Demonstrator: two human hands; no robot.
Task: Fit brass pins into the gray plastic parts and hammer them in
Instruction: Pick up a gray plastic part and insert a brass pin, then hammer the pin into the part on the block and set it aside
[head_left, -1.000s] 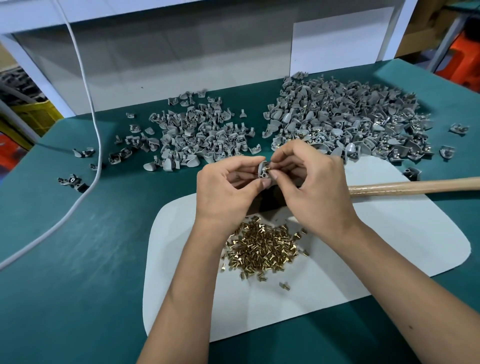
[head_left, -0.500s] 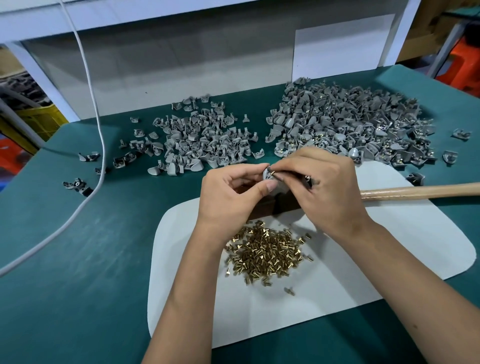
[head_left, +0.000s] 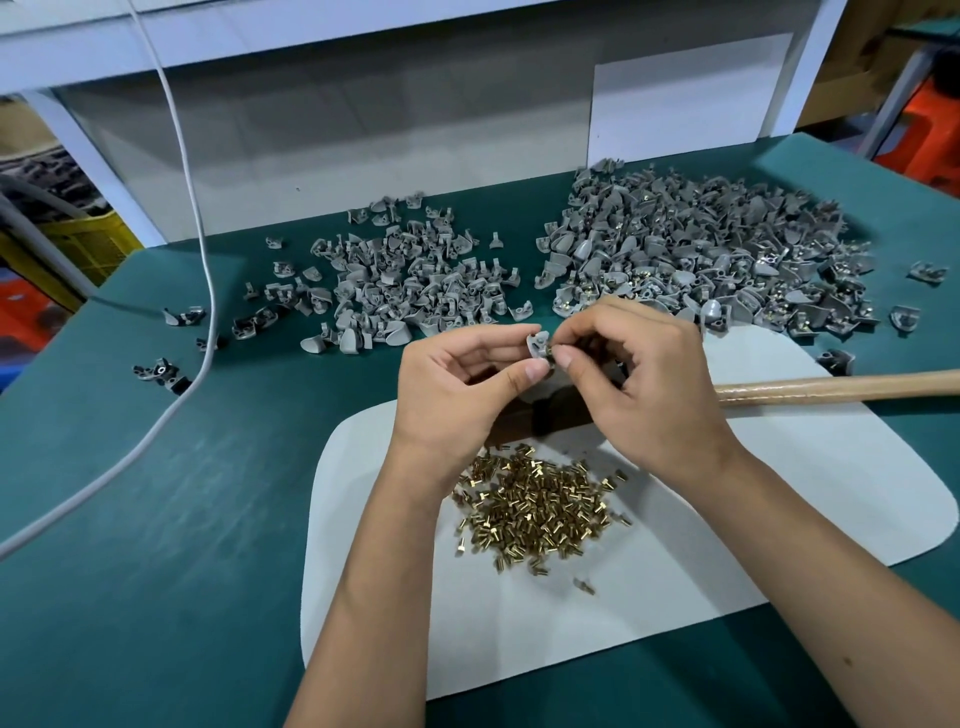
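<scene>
while a gray plastic part (head_left: 538, 345) was pinched in the left hand (head_left: 457, 384) at mid-frame, a brass pin, barely visible, was pinched by the right hand (head_left: 639, 379); it was best kept square to the hole.

Workshop assembly bench, green mat (head_left: 156, 519), heaped gray parts (head_left: 701, 260), hammer handle (head_left: 831, 387)

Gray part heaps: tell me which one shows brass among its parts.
The right heap, the larger one behind the right hand; brass glints among its parts, while the left heap looks plain gray.
</scene>
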